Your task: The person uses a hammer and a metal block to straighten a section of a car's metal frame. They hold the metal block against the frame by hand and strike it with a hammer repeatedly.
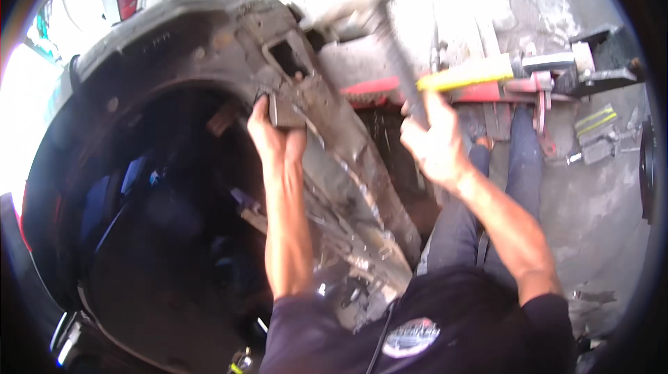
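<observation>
Worn metal body panel (327,144) at a vehicle's wheel arch, running from upper left toward the viewer. The left hand (275,134) presses a small rectangular metal block (285,111) against the panel's inner edge, fingers wrapped around it. The right hand (435,144), to the panel's right, is clenched on a hammer (396,47) whose blurred handle rises up and leftward, its head above the block. A red and yellow floor jack (487,78) lies beyond the panel.

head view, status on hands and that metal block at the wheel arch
Left hand pressing small metal block to rusty wheel arch panel. Right hand gripping hammer, raised. Red floor jack beyond, not in the way.
</observation>
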A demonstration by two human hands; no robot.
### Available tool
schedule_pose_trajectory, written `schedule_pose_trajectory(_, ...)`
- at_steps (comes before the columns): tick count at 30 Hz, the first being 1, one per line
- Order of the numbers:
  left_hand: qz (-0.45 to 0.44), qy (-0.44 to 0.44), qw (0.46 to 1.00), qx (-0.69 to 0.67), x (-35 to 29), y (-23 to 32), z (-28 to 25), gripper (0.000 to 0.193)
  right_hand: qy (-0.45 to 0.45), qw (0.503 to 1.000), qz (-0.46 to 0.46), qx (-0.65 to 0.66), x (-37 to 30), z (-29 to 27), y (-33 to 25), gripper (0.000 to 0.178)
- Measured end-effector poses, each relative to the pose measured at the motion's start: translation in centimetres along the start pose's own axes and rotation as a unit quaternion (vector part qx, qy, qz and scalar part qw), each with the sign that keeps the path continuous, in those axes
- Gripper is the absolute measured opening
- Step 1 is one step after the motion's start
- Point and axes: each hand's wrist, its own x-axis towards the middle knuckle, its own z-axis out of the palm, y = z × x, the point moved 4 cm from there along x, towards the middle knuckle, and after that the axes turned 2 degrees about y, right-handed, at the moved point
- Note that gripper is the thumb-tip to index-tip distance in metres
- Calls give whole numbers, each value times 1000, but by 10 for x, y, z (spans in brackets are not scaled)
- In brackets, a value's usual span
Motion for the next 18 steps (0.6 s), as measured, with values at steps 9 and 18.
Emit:
schedule_pose_trajectory(9,8,11,1000,21,6,-2,0,46,-11,947,-74,312,1,53,10,13)
schedule_pose_trajectory(18,11,10,1000,1,-10,-2,-4,46,7,970,51,236,-3,-1,-17,17)
